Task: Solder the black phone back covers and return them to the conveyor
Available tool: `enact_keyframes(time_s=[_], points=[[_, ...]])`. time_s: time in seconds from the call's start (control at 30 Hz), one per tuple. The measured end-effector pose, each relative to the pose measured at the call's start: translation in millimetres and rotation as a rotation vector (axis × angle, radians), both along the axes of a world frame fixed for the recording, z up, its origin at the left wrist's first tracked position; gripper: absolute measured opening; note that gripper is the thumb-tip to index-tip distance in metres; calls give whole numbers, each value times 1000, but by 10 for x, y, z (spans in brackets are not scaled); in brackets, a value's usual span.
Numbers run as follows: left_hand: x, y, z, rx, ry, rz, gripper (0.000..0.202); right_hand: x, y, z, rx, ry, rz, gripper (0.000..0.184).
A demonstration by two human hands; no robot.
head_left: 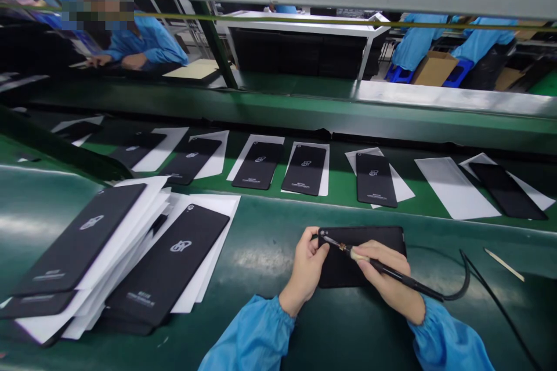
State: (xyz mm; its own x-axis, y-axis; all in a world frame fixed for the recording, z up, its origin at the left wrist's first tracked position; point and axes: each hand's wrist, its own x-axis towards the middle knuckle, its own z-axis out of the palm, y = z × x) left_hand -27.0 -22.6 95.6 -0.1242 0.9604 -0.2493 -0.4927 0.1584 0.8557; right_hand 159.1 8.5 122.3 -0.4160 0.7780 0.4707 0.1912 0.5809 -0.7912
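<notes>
Looking at the two hands, what does the left grip point(307, 271) do?

It is closed around the left edge of a black phone back cover point(343, 269). The cover lies flat on the green worktop point(265, 255), directly in front of the person.

And the right grip point(389, 281)?

It is closed also, in the way one holds a pen, on a corded tool with a black handle point(402, 274). Maybe it is a soldering iron, but I cannot be sure. Its thin metal tip point(333, 242) is at the upper left corner of the cover.

So the step in hand is at this corner?

Yes, I judge so. Both hands work on this one corner of the cover.

How is the room for moving around it?

Behind the cover is the long edge of the worktop point(278, 196), and past this edge is a green conveyor belt point(339, 185) with more covers on white sheets. On the left, well apart, are stacked covers with white sheets point(78, 237). On the right there is open room, with only the tool's cord point(463, 287) and a thin pale stick point(505, 264).
</notes>
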Motion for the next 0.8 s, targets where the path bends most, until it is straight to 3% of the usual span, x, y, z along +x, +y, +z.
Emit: enact_keyframes(time_s=[0.2,0.8], points=[[12,-8,-14,-2,4,-3,28,95,59,82,-5,-12,-41,15],[-6,-17,54,4,11,-1,26,1,183,178,-41,-69,2,12]])
